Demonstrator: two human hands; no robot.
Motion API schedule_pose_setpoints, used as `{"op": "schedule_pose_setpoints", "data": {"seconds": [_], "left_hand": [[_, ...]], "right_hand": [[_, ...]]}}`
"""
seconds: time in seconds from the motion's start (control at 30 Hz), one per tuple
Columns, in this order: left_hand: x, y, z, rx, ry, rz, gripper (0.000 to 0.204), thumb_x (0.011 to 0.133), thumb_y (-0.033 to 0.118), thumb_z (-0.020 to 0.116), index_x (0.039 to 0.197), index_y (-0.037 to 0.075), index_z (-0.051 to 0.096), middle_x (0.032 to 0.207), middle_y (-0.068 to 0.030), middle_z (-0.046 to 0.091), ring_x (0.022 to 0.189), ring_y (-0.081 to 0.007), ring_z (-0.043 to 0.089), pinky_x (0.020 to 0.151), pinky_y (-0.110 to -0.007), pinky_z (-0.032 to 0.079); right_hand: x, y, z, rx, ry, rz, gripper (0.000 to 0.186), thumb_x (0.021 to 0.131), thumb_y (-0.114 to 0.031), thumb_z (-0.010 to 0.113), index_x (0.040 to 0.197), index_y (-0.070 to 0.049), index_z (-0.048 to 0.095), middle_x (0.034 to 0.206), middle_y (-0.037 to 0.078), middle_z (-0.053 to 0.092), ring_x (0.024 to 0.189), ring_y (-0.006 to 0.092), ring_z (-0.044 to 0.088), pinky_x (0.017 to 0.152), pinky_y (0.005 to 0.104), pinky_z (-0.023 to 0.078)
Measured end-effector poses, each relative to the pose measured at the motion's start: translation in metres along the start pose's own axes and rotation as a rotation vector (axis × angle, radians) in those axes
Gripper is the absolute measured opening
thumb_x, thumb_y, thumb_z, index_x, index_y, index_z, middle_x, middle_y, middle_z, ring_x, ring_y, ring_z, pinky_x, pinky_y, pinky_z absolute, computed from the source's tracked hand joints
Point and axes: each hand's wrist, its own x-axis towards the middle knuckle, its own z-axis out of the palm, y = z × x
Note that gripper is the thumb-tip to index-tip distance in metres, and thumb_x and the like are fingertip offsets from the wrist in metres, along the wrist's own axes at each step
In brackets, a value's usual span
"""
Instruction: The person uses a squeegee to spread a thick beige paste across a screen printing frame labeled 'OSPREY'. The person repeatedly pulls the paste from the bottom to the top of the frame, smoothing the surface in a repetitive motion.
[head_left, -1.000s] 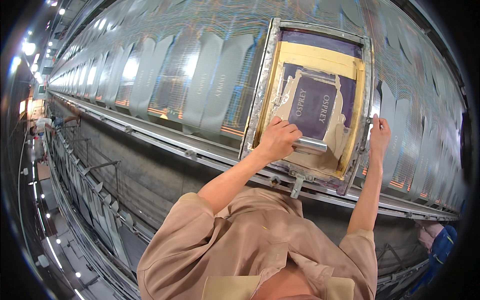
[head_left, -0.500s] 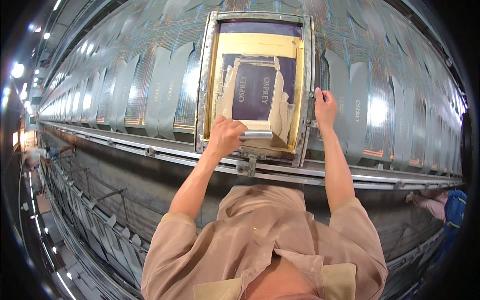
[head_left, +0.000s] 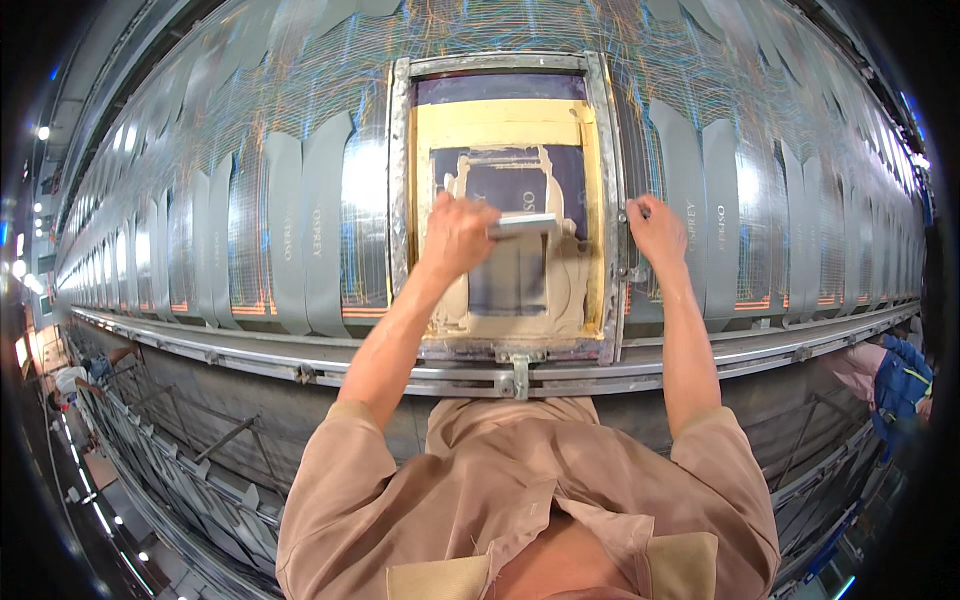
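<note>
A screen-printing frame (head_left: pixel 607 150) with metal sides and a yellow-taped border lies on the long table in front of me. Beige ink (head_left: pixel 570 290) is smeared around its dark mesh window. My left hand (head_left: pixel 457 232) is closed on a squeegee (head_left: pixel 525 222) with a pale metal bar, over the middle of the mesh; its lower edge is blurred. At the frame's right side, my right hand (head_left: pixel 657 232) has its fingers curled beside a small bolt-like fitting (head_left: pixel 622 216); what they grip, if anything, is hidden.
Grey-green cut strips (head_left: pixel 718 200) lie in rows on both sides of the frame. A metal rail (head_left: pixel 270 352) runs along the table's near edge, with a clamp bracket (head_left: pixel 520 378) at the frame. A person in blue and pink (head_left: pixel 895 385) is at the far right.
My left hand has pushed the squeegee away from me, from the near end of the mesh to its middle. My right hand stays by the frame's right side. The view has shifted slightly.
</note>
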Motion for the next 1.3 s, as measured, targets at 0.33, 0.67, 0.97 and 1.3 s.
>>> {"op": "schedule_pose_setpoints", "data": {"seconds": [0.33,0.67,0.97,1.3], "left_hand": [[0.104,-0.057,0.001,-0.056,-0.152,-0.087,0.022,0.068,0.026,0.086,0.072,0.012,0.07,0.069,-0.0095,0.069,0.067,-0.0309,0.065,0.076,-0.042,0.045],[-0.033,0.023,0.006,-0.114,-0.07,-0.057,0.016,0.062,0.003,0.075,0.075,0.011,0.069,0.076,-0.0058,0.069,0.072,-0.0284,0.065,0.073,-0.041,0.041],[0.025,-0.012,-0.002,-0.028,0.003,0.023,0.014,0.064,0.007,0.076,0.076,0.012,0.072,0.071,-0.0081,0.068,0.07,-0.0277,0.066,0.073,-0.041,0.043],[0.101,-0.062,0.013,-0.051,-0.083,-0.124,0.021,0.065,0.023,0.087,0.075,0.01,0.073,0.063,-0.011,0.066,0.061,-0.0335,0.061,0.074,-0.04,0.045]], "right_hand": [[0.082,-0.153,0.021,-0.114,-0.402,-0.678,0.027,0.078,-0.022,0.08,0.093,-0.003,0.069,0.092,0.02,0.072,0.088,0.0394,0.068,0.076,0.0482,0.053],[-0.063,-0.1,0.036,-0.135,-0.365,-0.792,0.017,0.069,-0.011,0.076,0.084,-0.007,0.068,0.079,0.015,0.069,0.083,0.0354,0.067,0.081,0.0462,0.05],[-0.007,-0.122,0.027,-0.185,-0.267,-0.8,0.018,0.072,-0.014,0.075,0.087,-0.008,0.069,0.081,0.015,0.07,0.083,0.036,0.067,0.078,0.0476,0.05],[0.098,-0.156,0.033,-0.144,-0.329,-0.765,0.016,0.071,-0.015,0.077,0.081,-0.005,0.069,0.081,0.019,0.071,0.081,0.0396,0.068,0.076,0.0484,0.053]]}}
